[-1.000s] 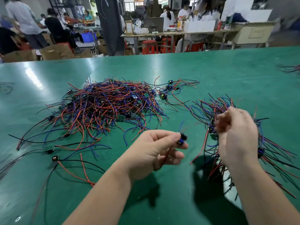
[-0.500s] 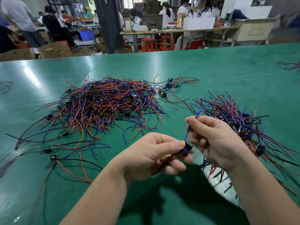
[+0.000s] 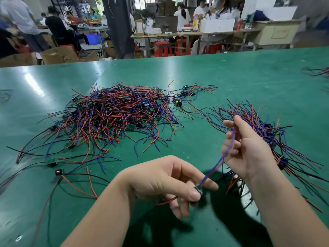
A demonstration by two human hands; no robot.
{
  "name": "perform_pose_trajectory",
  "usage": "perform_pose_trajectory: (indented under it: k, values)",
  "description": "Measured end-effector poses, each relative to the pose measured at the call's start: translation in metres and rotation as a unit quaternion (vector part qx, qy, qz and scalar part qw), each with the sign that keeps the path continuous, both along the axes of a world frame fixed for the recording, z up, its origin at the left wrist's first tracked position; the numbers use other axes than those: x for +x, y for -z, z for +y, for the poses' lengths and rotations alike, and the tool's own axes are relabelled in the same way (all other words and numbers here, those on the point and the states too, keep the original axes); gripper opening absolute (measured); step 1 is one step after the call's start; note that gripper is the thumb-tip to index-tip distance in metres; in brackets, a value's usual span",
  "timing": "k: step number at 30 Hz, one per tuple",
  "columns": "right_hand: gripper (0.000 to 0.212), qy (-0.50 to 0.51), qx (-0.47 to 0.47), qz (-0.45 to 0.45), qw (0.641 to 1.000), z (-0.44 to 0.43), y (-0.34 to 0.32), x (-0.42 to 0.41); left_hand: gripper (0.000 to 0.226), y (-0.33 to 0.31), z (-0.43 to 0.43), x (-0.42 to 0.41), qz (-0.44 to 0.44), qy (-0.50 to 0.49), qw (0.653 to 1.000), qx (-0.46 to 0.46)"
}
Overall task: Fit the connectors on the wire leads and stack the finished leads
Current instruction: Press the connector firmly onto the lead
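Blue wire lead [image 3: 214,167] runs through the air between my two hands, over the green table [image 3: 231,77] and touching nothing else. I have the left hand [image 3: 165,182] low and close to me, thumb and forefinger pinched tight on a small connector [image 3: 199,191] at the lead's lower end. The other fingers hang curled beneath, and a red wire [image 3: 167,201] pokes out under the palm. The thumb covers most of the connector and it is blurred, so I cannot make out its form. The right hand [image 3: 249,150] sits higher and to the right, forefinger pointing up, the remaining fingers curled round the upper part of the lead and holding it

Just behind the right hand lies the stack of finished leads [image 3: 267,127], red, blue and black wires fanned out with dark connectors bunched along the middle; my right wrist hides its near part. Well apart to the left is the heap of loose leads [image 3: 115,114], a tangle of the same colours with small green boards among them. A few stragglers lie near the heap's left side, among them a green board [image 3: 52,162] and a black part [image 3: 58,172] trailing red and black wires

Beyond the table, people stand and sit at workbenches [image 3: 195,32], with red stools [image 3: 162,49] and cardboard boxes [image 3: 58,55] on the floor
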State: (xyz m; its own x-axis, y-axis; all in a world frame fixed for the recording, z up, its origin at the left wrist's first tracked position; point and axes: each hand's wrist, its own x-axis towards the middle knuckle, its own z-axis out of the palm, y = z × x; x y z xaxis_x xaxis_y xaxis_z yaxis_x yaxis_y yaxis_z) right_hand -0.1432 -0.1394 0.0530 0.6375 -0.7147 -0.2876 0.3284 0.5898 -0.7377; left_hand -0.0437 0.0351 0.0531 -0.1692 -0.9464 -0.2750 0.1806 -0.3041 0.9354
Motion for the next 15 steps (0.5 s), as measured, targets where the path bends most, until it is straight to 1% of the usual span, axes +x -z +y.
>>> perform_pose_trajectory:
  k: [2, 3, 5, 6, 7, 8, 10, 11, 13, 14, 15]
  values:
    - [0.032, -0.018, 0.031, -0.002, 0.999, -0.001, 0.001, 0.0, 0.028, 0.004, 0.0, 0.001, 0.001, 0.0, 0.999, -0.039]
    - [0.029, -0.024, 0.044, 0.001, 0.999, -0.001, 0.002, 0.001, 0.027, 0.006, 0.0, 0.002, 0.002, -0.019, 0.997, -0.069]
    - [0.019, -0.029, 0.052, 0.018, 0.998, 0.001, 0.003, 0.002, 0.028, 0.008, -0.002, 0.004, -0.001, -0.09, 0.988, -0.122]
    - [0.017, -0.032, 0.05, 0.024, 0.998, 0.002, 0.003, 0.003, 0.026, 0.008, -0.004, 0.005, -0.005, -0.142, 0.98, -0.138]
    - [0.015, -0.034, 0.048, 0.025, 0.998, 0.003, 0.003, 0.003, 0.022, 0.008, -0.006, 0.006, 0.006, -0.204, 0.968, -0.146]
    - [0.015, -0.036, 0.045, 0.019, 0.998, 0.003, 0.002, 0.002, 0.018, 0.008, -0.009, 0.008, 0.036, -0.269, 0.95, -0.153]
    - [0.017, -0.051, 0.028, -0.013, 0.998, 0.001, -0.001, -0.003, 0.015, 0.007, -0.014, 0.012, 0.101, -0.387, 0.9, -0.172]
    - [0.02, -0.072, 0.011, -0.03, 0.997, 0.001, -0.003, -0.005, 0.019, 0.007, -0.016, 0.013, 0.11, -0.436, 0.874, -0.185]
    - [0.026, -0.148, -0.04, -0.035, 0.987, 0.006, -0.006, -0.007, 0.026, 0.007, -0.018, 0.015, 0.112, -0.501, 0.831, -0.213]
    - [0.029, -0.194, -0.072, -0.016, 0.978, 0.01, -0.006, -0.007, 0.027, 0.008, -0.018, 0.014, 0.106, -0.516, 0.82, -0.222]
    - [0.032, -0.234, -0.105, 0.011, 0.967, 0.015, -0.005, -0.005, 0.027, 0.008, -0.019, 0.013, 0.094, -0.516, 0.82, -0.23]
